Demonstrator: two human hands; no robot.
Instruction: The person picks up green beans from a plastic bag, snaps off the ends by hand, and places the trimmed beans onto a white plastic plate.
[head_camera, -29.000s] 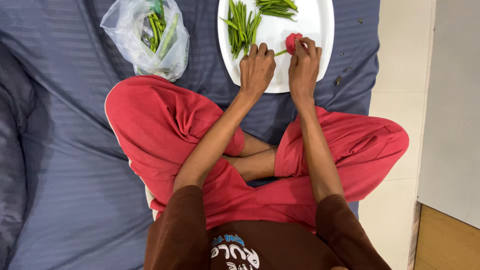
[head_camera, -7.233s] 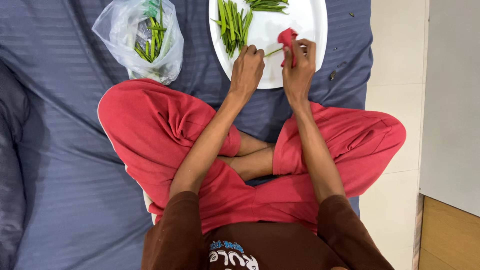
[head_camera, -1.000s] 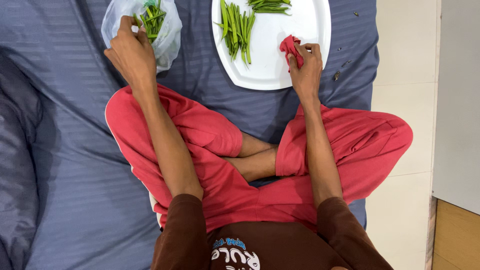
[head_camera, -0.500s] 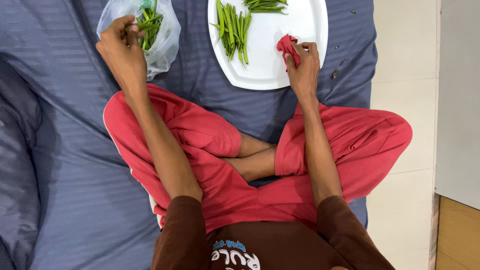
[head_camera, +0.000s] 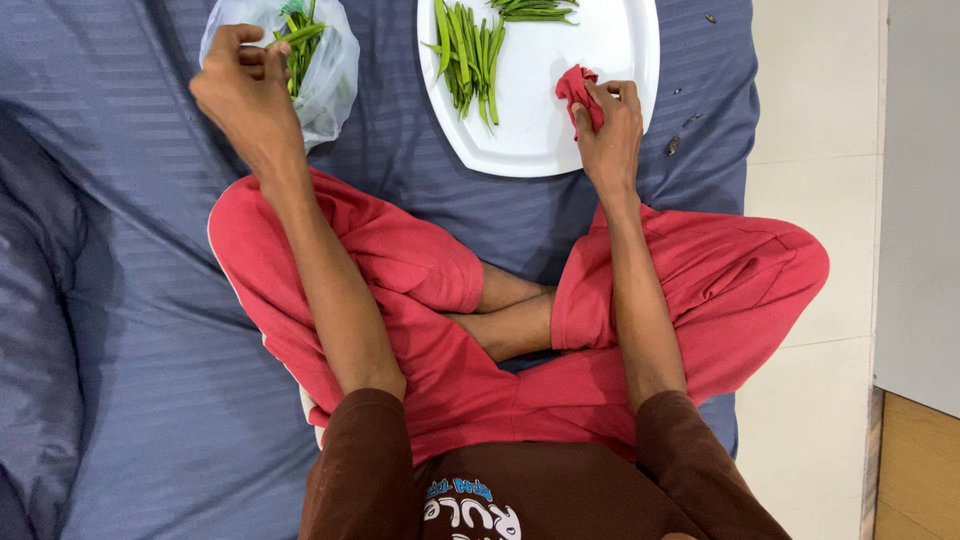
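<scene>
My left hand (head_camera: 245, 90) is at the mouth of a clear plastic bag (head_camera: 330, 75) of green beans, with its fingers pinched on one green bean (head_camera: 296, 35). My right hand (head_camera: 607, 130) rests on the white plate (head_camera: 545, 130) and grips a small red cloth (head_camera: 576, 87). Two groups of green beans lie on the plate: a larger pile (head_camera: 465, 55) at its left and a smaller bunch (head_camera: 535, 10) at the top edge.
I sit cross-legged in red trousers (head_camera: 400, 270) on a blue-grey striped bedsheet (head_camera: 150, 350). Small dark scraps (head_camera: 673, 146) lie on the sheet right of the plate. Pale floor tiles (head_camera: 800, 200) and a wooden edge (head_camera: 915, 470) lie to the right.
My left hand has drawn a bean partly out of the bag and risen slightly. My right hand stays on the plate with the red cloth.
</scene>
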